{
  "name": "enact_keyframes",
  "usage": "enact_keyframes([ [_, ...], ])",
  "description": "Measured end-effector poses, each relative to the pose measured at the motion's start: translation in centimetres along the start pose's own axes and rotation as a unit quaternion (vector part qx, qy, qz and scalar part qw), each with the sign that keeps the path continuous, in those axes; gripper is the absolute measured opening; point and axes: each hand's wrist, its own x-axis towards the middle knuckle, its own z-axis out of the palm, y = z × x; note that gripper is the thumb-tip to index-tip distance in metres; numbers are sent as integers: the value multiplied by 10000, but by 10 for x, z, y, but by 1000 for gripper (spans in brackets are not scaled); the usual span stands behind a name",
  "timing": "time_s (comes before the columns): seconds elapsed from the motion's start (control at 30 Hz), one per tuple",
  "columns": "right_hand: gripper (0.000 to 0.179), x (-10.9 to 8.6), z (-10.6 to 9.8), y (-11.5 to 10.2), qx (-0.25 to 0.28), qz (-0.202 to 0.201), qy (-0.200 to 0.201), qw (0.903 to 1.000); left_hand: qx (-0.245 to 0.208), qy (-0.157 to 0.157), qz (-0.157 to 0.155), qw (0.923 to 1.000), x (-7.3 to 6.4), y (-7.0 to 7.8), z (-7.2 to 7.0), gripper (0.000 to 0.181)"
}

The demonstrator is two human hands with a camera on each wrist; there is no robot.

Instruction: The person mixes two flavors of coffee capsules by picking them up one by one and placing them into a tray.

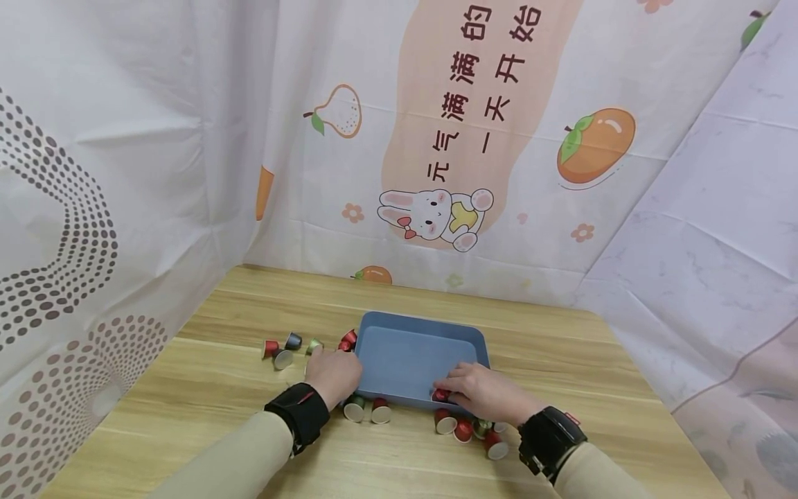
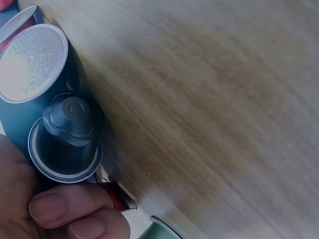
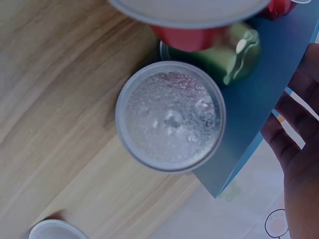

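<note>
A shallow blue tray [image 1: 411,353] lies on the table between the hands. Beside its left edge is my left hand [image 1: 337,374], fingers curled among coffee capsules; in the left wrist view its fingertips [image 2: 47,206] are right at the rim of a dark grey coffee capsule [image 2: 75,119]. I cannot tell if they hold it. Over the tray's front right corner, my right hand [image 1: 483,389] pinches a red coffee capsule [image 1: 440,395] between thumb and fingers. In the right wrist view, a capsule with a silvery lid [image 3: 172,117] and a green capsule [image 3: 214,59] lie near that hand.
Several capsules lie left of the tray, among them a red one [image 1: 270,348] and a dark one [image 1: 294,340]. More stand along its front edge, such as a green one [image 1: 354,409] and a red one [image 1: 497,445]. A printed curtain [image 1: 349,242] hangs behind the table.
</note>
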Motion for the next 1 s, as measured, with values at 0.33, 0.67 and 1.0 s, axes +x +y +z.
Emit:
enact_keyframes([
  [0.33, 30, -4, 5, 3, -366, -262, 695, 9966, -201, 34, -34, 9998, 1, -1, 1, 37],
  [0.67, 31, -14, 1, 6, -292, -130, 776, 9965, -129, -25, -57, 9999, 0, 1, -1, 34],
  [1.0, 32, -27, -5, 10, -362, 209, 871, 9953, -234, 2, -11, 9997, -3, 0, -4, 37],
])
